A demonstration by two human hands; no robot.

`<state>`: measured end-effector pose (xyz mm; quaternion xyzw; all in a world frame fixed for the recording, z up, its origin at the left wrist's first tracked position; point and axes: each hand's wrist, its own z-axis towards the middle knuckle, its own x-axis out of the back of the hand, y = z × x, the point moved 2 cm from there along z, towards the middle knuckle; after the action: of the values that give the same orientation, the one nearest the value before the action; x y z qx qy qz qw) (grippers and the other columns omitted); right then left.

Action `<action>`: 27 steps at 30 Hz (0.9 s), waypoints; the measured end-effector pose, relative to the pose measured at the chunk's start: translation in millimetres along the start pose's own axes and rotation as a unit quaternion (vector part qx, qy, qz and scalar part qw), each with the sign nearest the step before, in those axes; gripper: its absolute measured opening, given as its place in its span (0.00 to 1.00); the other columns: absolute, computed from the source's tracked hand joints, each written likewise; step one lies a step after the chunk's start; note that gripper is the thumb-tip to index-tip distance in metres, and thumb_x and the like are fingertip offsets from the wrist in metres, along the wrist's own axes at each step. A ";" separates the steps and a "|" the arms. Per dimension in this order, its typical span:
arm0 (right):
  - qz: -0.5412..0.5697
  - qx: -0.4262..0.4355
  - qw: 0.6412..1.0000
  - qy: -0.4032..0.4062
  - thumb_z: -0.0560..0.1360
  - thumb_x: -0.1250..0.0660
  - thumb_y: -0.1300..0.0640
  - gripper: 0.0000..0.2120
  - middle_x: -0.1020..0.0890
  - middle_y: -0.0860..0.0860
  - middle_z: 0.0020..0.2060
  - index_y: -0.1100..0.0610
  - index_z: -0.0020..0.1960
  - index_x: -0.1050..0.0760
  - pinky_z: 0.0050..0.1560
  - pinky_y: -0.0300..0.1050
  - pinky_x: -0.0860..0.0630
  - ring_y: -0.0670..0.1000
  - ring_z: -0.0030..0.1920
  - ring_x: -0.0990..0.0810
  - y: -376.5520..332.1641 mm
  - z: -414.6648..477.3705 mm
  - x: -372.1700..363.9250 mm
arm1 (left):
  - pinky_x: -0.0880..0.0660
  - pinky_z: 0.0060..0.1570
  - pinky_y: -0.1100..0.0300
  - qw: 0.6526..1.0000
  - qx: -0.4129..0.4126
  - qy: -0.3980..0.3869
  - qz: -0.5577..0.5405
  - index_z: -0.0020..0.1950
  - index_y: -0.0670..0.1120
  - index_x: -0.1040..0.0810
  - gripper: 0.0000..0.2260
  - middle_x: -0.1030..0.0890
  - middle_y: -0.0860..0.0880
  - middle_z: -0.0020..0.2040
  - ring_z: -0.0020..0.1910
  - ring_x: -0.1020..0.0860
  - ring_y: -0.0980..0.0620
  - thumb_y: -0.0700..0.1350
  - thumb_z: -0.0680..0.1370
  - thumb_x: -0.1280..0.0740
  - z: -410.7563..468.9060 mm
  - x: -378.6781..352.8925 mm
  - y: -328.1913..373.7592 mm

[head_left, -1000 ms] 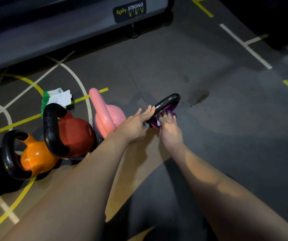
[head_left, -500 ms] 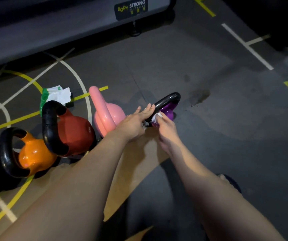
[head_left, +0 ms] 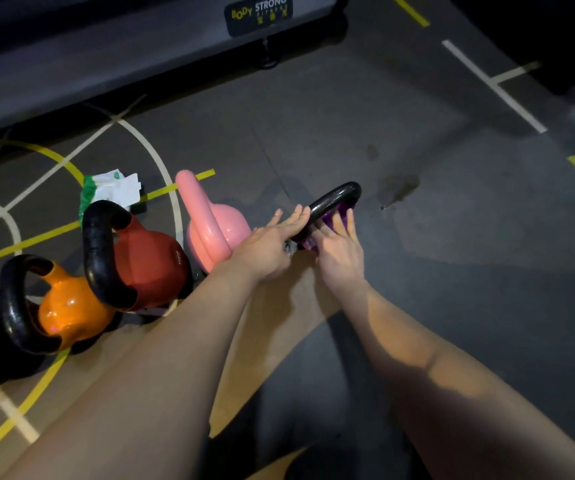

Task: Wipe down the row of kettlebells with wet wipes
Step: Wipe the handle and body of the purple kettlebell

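Wiping: purple bell (head_left: 331,216), at the row's right end beside the pink bell (head_left: 225,226).
Left hand (head_left: 268,247): fingers straight against the black handle (head_left: 334,197), gripping nothing; I judge it steadies the bell.
Right hand (head_left: 341,251): fingers flat on the purple body; wipe possibly beneath, too dim to tell.
Around: red bell (head_left: 151,258), orange bell (head_left: 71,306), wipes pack (head_left: 113,190) behind them.
Obstacle: handle arches over my right fingers.

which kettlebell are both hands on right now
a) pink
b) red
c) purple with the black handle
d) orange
c: the left hand lies straight-fingered against the black handle of the purple kettlebell, and the right hand presses on its purple body.
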<state>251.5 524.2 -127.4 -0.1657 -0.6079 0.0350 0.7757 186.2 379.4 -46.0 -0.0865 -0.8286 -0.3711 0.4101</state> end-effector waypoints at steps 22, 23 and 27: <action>0.723 -0.319 0.612 -0.045 0.83 0.38 0.63 0.13 0.19 0.61 0.62 0.52 0.61 0.19 0.69 0.52 0.27 0.52 0.58 0.19 -32.1 -12.2 21.1 | 0.43 0.77 0.40 1.000 -0.003 -0.003 -0.008 0.83 0.60 0.50 0.38 0.49 0.62 0.82 0.83 0.54 0.50 0.35 0.78 0.41 5.1 3.3 -2.1; 0.650 -0.305 0.695 -0.045 0.83 0.37 0.61 0.13 0.20 0.60 0.65 0.51 0.63 0.20 0.74 0.53 0.33 0.50 0.62 0.21 -29.5 -11.5 14.3 | 0.43 0.77 0.41 1.000 -0.002 -0.001 -0.007 0.83 0.59 0.50 0.37 0.49 0.61 0.82 0.83 0.53 0.50 0.35 0.78 0.41 5.3 3.7 -1.9; 0.266 -0.186 0.944 -0.055 0.79 0.41 0.57 0.19 0.29 0.52 0.75 0.47 0.68 0.24 0.76 0.61 0.71 0.54 0.80 0.44 -19.1 -12.3 -7.2 | 0.44 0.78 0.41 1.000 0.001 0.001 -0.004 0.83 0.60 0.50 0.41 0.49 0.62 0.82 0.82 0.53 0.51 0.32 0.76 0.41 6.0 2.4 -6.1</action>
<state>258.6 501.7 -131.0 -0.4602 -0.5792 0.1356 0.6591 178.2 378.8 -49.8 -0.0820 -0.8287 -0.3723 0.4097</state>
